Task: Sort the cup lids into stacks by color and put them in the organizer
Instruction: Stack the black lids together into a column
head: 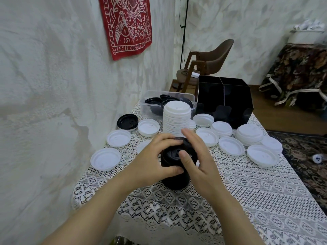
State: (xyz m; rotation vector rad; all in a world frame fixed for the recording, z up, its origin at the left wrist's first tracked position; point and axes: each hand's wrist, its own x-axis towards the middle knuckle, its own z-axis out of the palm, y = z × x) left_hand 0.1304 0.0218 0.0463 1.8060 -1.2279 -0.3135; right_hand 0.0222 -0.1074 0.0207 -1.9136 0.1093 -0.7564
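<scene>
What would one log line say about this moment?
left hand: grips black lid stack | right hand: thumb on top | white lid stack: upright behind | organizer: rear right

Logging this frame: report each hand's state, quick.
Left hand: grips the black lid stack.
Right hand: open, fingers straight, thumb touching the stack's top.

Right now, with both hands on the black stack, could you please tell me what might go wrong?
The stack of black plastic cup lids is gripped only at its side by the left hand, with the thumb of the right hand on top; lifted, lower lids could slip out. The tall stack of white plastic lids stands just behind the hands, toward the black box organizer; a knock could topple it.
</scene>
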